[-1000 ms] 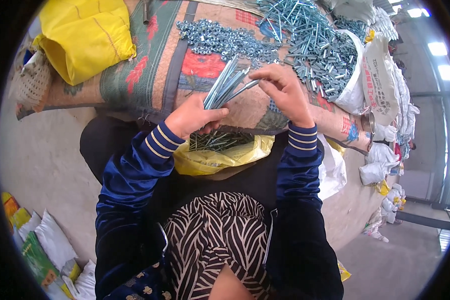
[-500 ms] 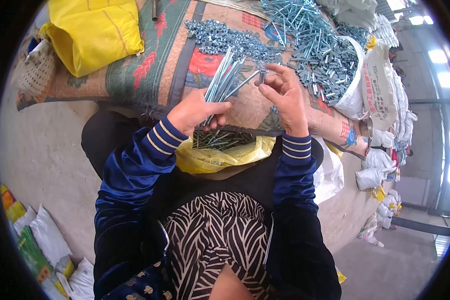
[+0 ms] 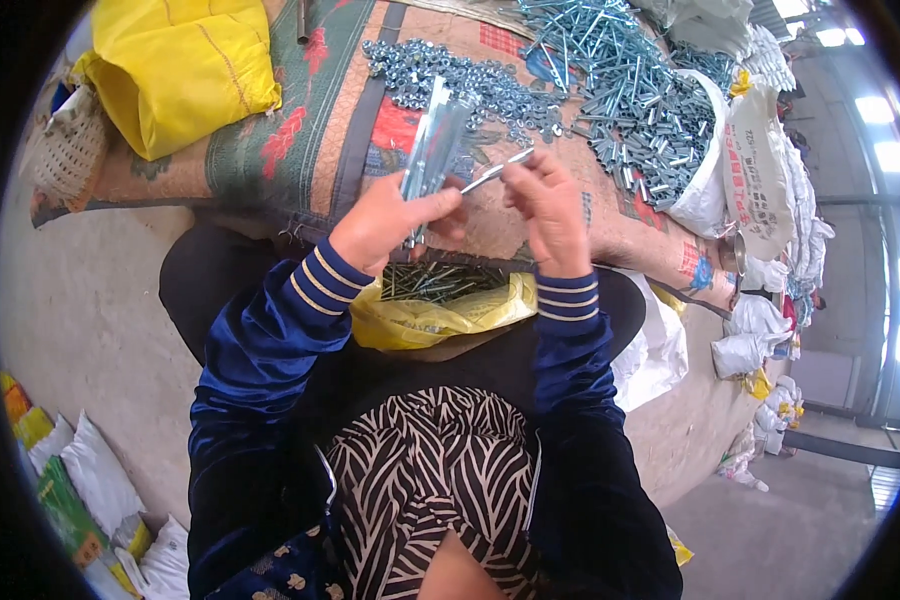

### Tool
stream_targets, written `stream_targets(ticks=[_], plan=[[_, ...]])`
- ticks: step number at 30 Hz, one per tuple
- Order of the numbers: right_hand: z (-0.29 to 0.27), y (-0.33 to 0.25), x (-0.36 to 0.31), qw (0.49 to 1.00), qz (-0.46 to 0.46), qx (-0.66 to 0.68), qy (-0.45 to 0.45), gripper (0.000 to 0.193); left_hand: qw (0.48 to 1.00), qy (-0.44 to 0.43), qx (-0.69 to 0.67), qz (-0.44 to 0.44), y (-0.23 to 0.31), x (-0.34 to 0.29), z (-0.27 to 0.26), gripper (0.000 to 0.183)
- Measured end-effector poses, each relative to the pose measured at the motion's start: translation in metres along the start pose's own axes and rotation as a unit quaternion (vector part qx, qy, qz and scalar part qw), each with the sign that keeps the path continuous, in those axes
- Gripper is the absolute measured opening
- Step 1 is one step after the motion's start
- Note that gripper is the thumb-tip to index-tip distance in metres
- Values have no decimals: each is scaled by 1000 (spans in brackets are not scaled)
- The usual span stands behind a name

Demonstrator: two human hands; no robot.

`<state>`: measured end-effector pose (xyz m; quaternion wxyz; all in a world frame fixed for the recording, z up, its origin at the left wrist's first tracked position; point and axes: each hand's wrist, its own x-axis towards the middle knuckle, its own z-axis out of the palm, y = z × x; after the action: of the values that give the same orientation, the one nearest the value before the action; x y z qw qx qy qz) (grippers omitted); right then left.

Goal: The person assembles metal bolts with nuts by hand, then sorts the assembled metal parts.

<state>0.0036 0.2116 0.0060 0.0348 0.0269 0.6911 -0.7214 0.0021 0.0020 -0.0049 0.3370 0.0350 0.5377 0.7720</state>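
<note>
My left hand [image 3: 385,222] is closed around a bundle of long thin metal bolts [image 3: 431,140], which stand up and are blurred by motion. Opposite it, my right hand [image 3: 552,212] pinches the outer end of a single bolt [image 3: 495,175]. That bolt slants down toward my left thumb; whether a small part sits on its end is too blurred to tell. Beyond the bundle, small shiny nuts [image 3: 470,82] lie spread on a patterned quilt [image 3: 370,110]. Below my hands, an open yellow bag [image 3: 410,325] in my lap holds many bolts [image 3: 435,283].
A heap of long bolts [image 3: 595,50] lies at the far right, beside short metal tubes [image 3: 660,140] spilling from a white sack [image 3: 705,190]. At far left stand a large yellow bag [image 3: 185,75] and a woven basket [image 3: 70,150]. More sacks [image 3: 100,475] lie on the floor.
My right hand has moved slightly left and down, with the single bolt now lower and closer to my left hand. The bundle has tipped more upright.
</note>
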Motion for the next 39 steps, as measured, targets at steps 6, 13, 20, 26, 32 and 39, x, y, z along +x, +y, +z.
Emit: stream_targets(ticks=[6, 13, 20, 26, 32, 39], plan=[[15, -3, 4, 982, -74, -139, -105, 28, 994, 48, -87, -34, -2, 0, -13, 28], [-78, 36, 76, 676, -305, -662, 111, 27, 993, 66, -89, -28, -2, 7, -10, 22], [-89, 31, 42, 758, -311, -563, 106, 12, 990, 61, -124, 7, -2, 7, -17, 20], [-89, 24, 40, 818, -226, -503, 166, 13, 989, 67, -129, -10, -2, 6, -17, 20], [-94, 12, 46, 829, -123, -512, 187, 17, 990, 62, -128, -11, -4, 6, -23, 21], [-87, 1, 47, 703, -174, -657, 209, 18, 988, 83, -127, -33, 3, 3, -20, 20]])
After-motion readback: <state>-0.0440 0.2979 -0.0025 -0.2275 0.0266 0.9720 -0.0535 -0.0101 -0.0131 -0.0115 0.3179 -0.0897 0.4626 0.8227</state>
